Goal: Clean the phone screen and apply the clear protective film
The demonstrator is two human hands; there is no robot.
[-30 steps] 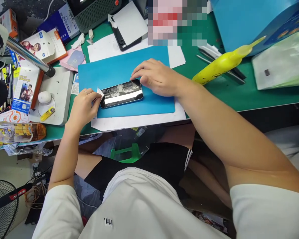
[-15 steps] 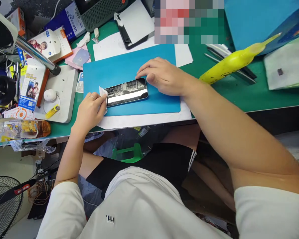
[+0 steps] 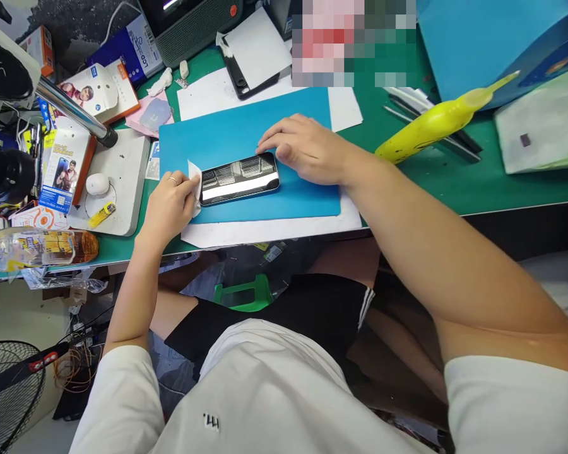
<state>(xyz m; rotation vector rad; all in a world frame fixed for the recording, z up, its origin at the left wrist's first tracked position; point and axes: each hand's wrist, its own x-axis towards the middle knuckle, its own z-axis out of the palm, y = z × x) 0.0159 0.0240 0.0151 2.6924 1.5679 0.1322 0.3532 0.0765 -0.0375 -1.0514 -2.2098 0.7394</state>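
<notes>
A black phone [image 3: 240, 179] lies screen-up on a blue mat [image 3: 227, 132], its glass reflecting light. My left hand [image 3: 168, 205] is closed on a small white wipe [image 3: 194, 178] at the phone's left end. My right hand [image 3: 307, 149] rests at the phone's right end, fingers pressed against its far corner and thumb at its side. White paper [image 3: 269, 228] lies under the mat on the green table.
A yellow squeeze bottle [image 3: 435, 124] lies to the right beside tweezers [image 3: 407, 107]. A white base plate [image 3: 116, 183] with a metal pole [image 3: 73, 110], product boxes and a drink bottle [image 3: 38, 247] crowd the left. A second phone under paper [image 3: 250, 53] sits at the back.
My left hand with the wipe has shifted slightly right, up to the phone's left end. The right hand stays at the right end.
</notes>
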